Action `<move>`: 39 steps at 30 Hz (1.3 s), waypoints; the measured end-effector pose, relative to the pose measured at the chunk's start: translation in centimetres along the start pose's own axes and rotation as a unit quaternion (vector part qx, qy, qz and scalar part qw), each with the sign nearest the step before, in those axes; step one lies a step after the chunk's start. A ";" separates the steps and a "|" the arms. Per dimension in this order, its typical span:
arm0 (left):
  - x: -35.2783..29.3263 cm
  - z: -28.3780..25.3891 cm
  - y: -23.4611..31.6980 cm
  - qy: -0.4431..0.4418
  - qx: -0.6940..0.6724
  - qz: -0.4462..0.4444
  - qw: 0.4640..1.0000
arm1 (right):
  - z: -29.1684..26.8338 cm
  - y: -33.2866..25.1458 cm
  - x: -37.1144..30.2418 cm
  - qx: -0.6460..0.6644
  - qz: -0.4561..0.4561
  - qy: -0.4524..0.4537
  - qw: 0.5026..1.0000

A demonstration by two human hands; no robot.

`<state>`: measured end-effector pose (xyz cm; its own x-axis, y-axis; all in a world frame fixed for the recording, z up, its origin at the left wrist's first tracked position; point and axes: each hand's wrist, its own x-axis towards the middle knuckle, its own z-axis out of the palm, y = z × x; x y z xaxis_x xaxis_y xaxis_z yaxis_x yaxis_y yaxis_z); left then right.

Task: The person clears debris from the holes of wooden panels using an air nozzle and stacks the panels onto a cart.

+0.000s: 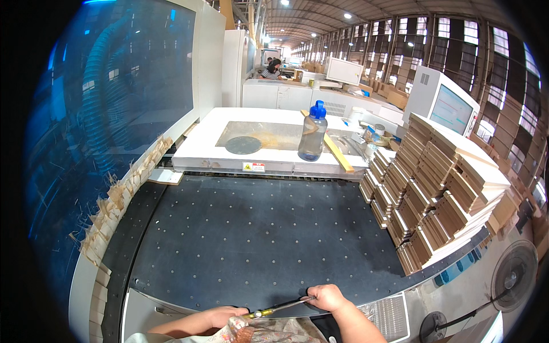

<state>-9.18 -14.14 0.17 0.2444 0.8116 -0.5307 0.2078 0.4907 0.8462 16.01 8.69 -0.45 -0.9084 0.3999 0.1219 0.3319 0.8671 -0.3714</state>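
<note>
Near the front edge of the black perforated table (257,228), my two hands hold a slim tool (280,307) with a thin metal shaft and a yellow-green end; its exact kind I cannot make out. My right hand (327,298) is closed around the shaft's right end. My left hand (226,314) is closed at the yellow-green end, its fingers partly hidden. The tool slants up to the right, in front of my patterned clothing (274,331).
Stacked wooden panels (440,188) stand on the table's right side. Beyond it, a white machine bed (200,143) carries a blue-capped water bottle (313,131) and a yellow strip (338,153). A dark machine window (126,74) rises left; fans (512,277) stand right. Another person (271,70) is far back.
</note>
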 end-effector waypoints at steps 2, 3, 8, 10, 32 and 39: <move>-0.5 0.4 0.6 0.006 -0.019 -0.012 1.000 | 0.0 -0.2 -0.1 -0.011 -0.005 0.017 1.000; -0.7 0.6 1.0 0.012 -0.037 -0.025 0.999 | 0.1 -0.2 -0.1 -0.011 -0.004 0.017 1.000; -0.5 0.5 0.8 0.015 -0.038 -0.037 0.998 | 0.5 -0.4 -0.2 -0.031 -0.021 0.074 0.997; -0.4 0.5 0.9 0.020 -0.011 -0.039 0.999 | 0.6 -0.4 -0.3 -0.032 -0.022 0.076 0.996; 0.6 0.2 0.0 0.014 0.144 -0.019 0.989 | 0.6 -1.3 0.0 -0.022 -0.041 0.075 0.996; -1.4 -0.6 -2.0 0.042 0.100 0.031 0.994 | 0.5 -0.8 0.2 -0.021 -0.032 0.097 0.995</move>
<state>-10.50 -16.07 -0.70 0.1846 0.8658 -0.4652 0.3813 0.3731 0.8458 15.41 7.92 -0.55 -0.8629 0.3899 0.3214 0.2889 0.9026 -0.3192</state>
